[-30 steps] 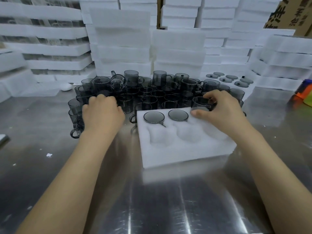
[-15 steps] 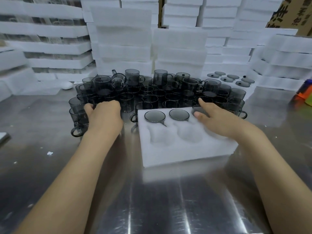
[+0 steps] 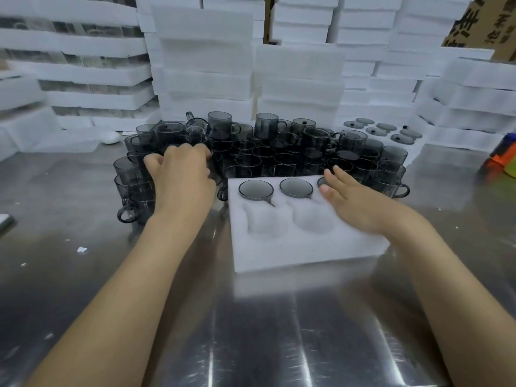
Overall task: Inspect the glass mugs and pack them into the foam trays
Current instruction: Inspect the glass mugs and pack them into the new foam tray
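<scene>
A white foam tray [image 3: 293,247] lies on the steel table in front of me. Its back row holds two smoky grey glass mugs [image 3: 255,189] [image 3: 296,187]. A third mug [image 3: 321,181] sits in the back right pocket, mostly hidden under my right hand [image 3: 351,202], whose straight fingers rest on its rim. The front pockets hold nothing. Behind the tray stands a dense pile of loose grey mugs [image 3: 279,152]. My left hand [image 3: 181,180] reaches into the pile's left side, fingers curled over a mug [image 3: 216,174] there.
Tall stacks of white foam trays [image 3: 203,65] wall off the back and both sides. A filled tray [image 3: 385,129] sits at the back right. An orange and blue object [image 3: 499,155] lies at the right edge. The steel table [image 3: 251,331] stretches toward me.
My right hand let go of the third mug's rim and flattened over it in the tray. My left hand moved farther back into the pile and curled over a mug.
</scene>
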### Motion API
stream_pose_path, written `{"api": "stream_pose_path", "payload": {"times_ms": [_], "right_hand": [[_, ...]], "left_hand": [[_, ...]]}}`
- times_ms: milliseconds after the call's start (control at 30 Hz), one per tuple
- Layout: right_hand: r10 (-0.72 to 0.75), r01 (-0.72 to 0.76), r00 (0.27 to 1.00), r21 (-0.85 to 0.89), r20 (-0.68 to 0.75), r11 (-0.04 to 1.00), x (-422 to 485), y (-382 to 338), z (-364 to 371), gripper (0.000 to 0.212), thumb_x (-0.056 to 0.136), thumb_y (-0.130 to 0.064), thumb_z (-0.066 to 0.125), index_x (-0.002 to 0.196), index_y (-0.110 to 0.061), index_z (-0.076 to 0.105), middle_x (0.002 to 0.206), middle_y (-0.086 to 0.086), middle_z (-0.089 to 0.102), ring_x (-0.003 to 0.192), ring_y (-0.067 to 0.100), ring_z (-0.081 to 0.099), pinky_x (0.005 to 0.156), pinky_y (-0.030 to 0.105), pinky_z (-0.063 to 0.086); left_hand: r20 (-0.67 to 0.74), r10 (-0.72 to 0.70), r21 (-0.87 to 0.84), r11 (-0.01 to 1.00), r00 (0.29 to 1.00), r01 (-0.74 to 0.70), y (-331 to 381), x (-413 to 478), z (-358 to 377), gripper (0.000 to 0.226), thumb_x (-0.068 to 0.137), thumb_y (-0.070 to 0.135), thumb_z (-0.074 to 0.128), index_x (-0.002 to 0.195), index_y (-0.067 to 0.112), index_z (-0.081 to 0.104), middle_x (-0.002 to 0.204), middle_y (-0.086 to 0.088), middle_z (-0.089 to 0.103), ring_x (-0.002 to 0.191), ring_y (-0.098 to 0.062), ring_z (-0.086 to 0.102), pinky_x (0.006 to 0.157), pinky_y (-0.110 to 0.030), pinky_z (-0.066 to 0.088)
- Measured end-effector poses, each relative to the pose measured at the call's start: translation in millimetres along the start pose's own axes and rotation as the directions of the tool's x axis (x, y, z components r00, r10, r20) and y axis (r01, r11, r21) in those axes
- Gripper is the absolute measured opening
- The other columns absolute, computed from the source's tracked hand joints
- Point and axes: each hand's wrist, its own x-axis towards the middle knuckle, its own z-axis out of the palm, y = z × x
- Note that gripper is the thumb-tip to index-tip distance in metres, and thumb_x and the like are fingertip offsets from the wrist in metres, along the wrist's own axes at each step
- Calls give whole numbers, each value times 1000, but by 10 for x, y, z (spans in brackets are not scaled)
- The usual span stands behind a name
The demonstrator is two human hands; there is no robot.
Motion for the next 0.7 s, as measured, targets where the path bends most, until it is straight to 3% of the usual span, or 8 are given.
{"api": "stream_pose_path", "payload": {"times_ms": [133, 367, 467, 533, 600, 633, 700], "right_hand": [[7, -8, 1000, -15, -31, 1000, 6, -64, 18, 56, 103, -45, 18, 154, -23, 5, 160, -6, -11, 148, 17, 4, 119, 36, 8], [2, -8, 999, -130, -45, 992, 58, -214, 59, 48, 106, -27, 16, 153, -19, 8, 161, 4, -8, 148, 22, -5, 116, 45, 13], [21, -24, 999, -99, -29, 995, 124, -206, 88, 50, 106, -34, 17, 153, -22, 8, 161, 2, -8, 148, 24, -1, 117, 46, 14], [62, -63, 993, -6, -95, 998, 161, -175, 96, 57, 101, -49, 22, 153, -27, 11, 161, -1, -1, 148, 27, 7, 117, 49, 16], [3, 1, 963, 15, -269, 1000, 135, -159, 92, 63, 96, -57, 32, 152, -29, 18, 160, -2, 13, 146, 23, 17, 115, 49, 21], [-78, 99, 932, 41, -353, 994, 114, -163, 89, 66, 94, -57, 40, 151, -31, 19, 158, -4, 19, 142, 17, 25, 113, 44, 27], [-248, 340, 877, 168, -411, 925, 57, -216, 82, 78, 86, -49, 60, 150, -39, 17, 152, -14, 30, 123, -3, 40, 101, 16, 35]], "left_hand": [[-114, 63, -50, 996, 991, -69, 98, -18, -37, 40, 84, -4, 55, 118, 15, 64, 99, -5, 62, 103, -27, 49, 78, -29, 12], [-147, 165, -248, 948, 975, -198, 253, -45, -57, 35, 87, 0, 58, 117, 16, 65, 100, 0, 65, 104, -24, 51, 89, -27, 22], [-160, 263, -329, 895, 951, -303, 293, -61, -65, 32, 85, -3, 62, 112, 13, 68, 95, 1, 66, 100, -23, 53, 88, -26, 27], [-190, 399, -294, 849, 897, -440, 295, -60, -78, 32, 81, -7, 64, 107, 11, 70, 93, 0, 68, 97, -25, 57, 87, -30, 30], [-202, 551, -198, 786, 810, -585, 283, -56, -79, 35, 75, -12, 66, 102, 11, 72, 91, 0, 69, 94, -26, 61, 85, -33, 32], [-201, 613, -154, 751, 764, -642, 279, -57, -73, 39, 72, -15, 68, 100, 12, 73, 90, 2, 69, 94, -25, 63, 84, -34, 33], [-216, 700, -96, 678, 680, -728, 283, -69, -59, 43, 69, -20, 68, 96, 13, 75, 88, 4, 70, 92, -22, 65, 82, -34, 35]]}}
